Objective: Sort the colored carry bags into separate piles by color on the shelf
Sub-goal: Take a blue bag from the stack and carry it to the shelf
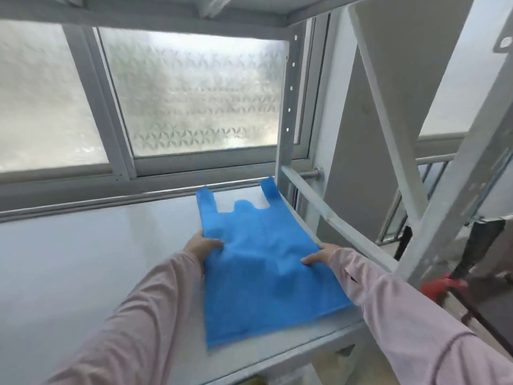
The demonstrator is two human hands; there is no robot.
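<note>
Nearest, the bottom hem of the blue bag lies close to the front lip of the shelf, at its right end. The bag's long axis runs from that hem away to the two handle loops at the far end. Halfway up it, the hands flank it about level, so neither is nearer. The left hand seems to pinch the left edge. The right hand lays its fingers flat on the right edge, thumb hidden, and the cloth rumples between them. The bag's right side runs just beside the shelf's side rail and the upright post, so there is no room that way. To the left the bare shelf gives room for other piles. Beyond the handles come the rear rail and the frosted window.
</note>
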